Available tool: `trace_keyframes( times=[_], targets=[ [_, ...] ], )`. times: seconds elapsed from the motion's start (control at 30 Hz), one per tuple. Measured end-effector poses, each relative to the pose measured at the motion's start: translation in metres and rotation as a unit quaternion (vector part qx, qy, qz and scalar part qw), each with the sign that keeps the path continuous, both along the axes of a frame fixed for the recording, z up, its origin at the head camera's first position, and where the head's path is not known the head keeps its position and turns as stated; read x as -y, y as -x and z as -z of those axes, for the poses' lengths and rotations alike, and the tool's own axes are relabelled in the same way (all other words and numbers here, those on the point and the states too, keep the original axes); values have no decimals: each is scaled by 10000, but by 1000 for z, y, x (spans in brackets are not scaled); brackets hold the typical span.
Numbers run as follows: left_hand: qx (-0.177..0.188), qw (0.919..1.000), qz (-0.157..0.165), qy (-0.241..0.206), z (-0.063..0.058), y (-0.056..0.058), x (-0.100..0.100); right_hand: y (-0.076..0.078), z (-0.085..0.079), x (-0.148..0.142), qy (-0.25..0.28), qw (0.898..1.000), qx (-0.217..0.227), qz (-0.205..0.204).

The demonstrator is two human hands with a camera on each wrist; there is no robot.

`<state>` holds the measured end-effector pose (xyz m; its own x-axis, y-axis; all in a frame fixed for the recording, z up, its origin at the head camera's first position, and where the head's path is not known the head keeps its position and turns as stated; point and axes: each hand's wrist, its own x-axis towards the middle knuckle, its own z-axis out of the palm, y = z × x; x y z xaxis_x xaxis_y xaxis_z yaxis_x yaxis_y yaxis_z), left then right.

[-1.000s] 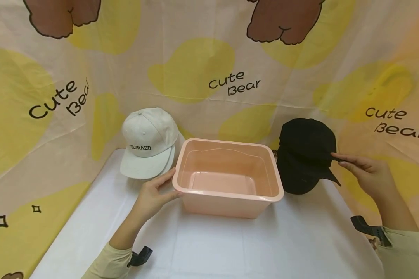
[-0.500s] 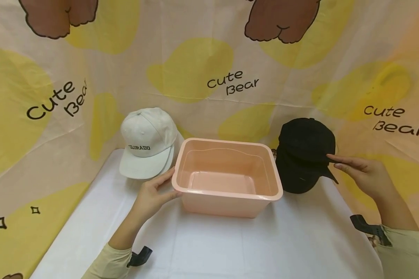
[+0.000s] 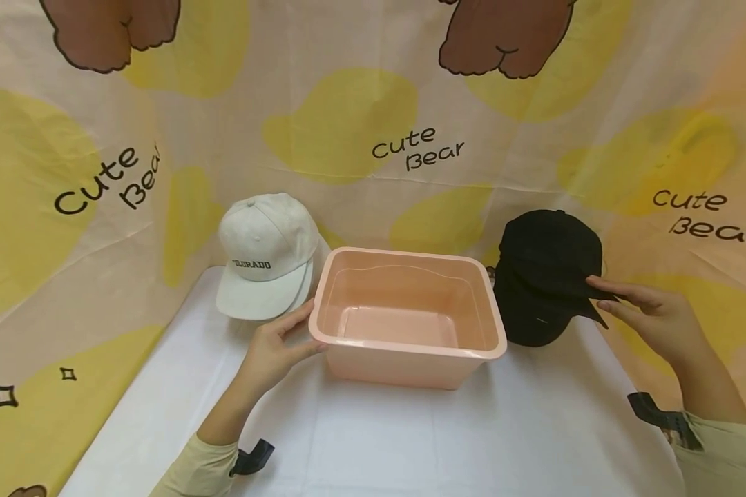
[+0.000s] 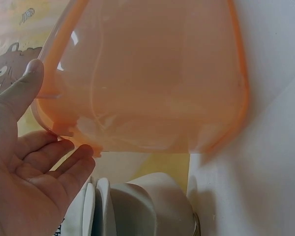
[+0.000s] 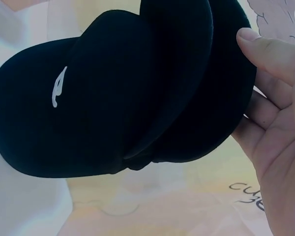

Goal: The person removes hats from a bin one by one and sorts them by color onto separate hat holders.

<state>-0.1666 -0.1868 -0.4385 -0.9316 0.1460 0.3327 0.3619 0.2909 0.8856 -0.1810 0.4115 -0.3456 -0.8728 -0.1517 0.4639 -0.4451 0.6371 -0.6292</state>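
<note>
Over the white tablecloth is a pink plastic basin (image 3: pixel 404 369). My left hand (image 3: pixel 273 355) grips its left end at the rim, thumb in front and fingers behind. At the right, my right hand (image 3: pixel 655 314) holds the brim of a black cap (image 3: pixel 550 238) between thumb and fingers. A second black brim shows just beneath, on another black cap (image 3: pixel 534 330) nested under the first. In the right wrist view the thumb lies at the brim's edge, the fingers pass behind it, and a small white mark (image 5: pixel 59 87) shows on the lower cap.
Left of the basin sits a white cap (image 3: pixel 267 238) lettered "COLORADO", with another white brim (image 3: pixel 303 286) under it. A patterned "Cute Bear" cloth (image 3: pixel 342 124) hangs close behind the caps and along both sides. White tablecloth (image 3: pixel 373 449) spreads in front of the basin.
My right thumb has dropped slightly away from the index finger, and more of the upper brim shows between them. The left hand and basin keep their place.
</note>
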Motion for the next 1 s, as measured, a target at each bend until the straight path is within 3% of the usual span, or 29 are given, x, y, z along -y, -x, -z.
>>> trace_keyframes(
  times=[0.2,1.0],
  targets=[
    [54,10000,2,59,0,0,-3,-3,0,2,6,10000,-7,84],
    [41,9998,11,201,-2,1,3,-4,5,15,-129,9970,-723,229]
  ],
)
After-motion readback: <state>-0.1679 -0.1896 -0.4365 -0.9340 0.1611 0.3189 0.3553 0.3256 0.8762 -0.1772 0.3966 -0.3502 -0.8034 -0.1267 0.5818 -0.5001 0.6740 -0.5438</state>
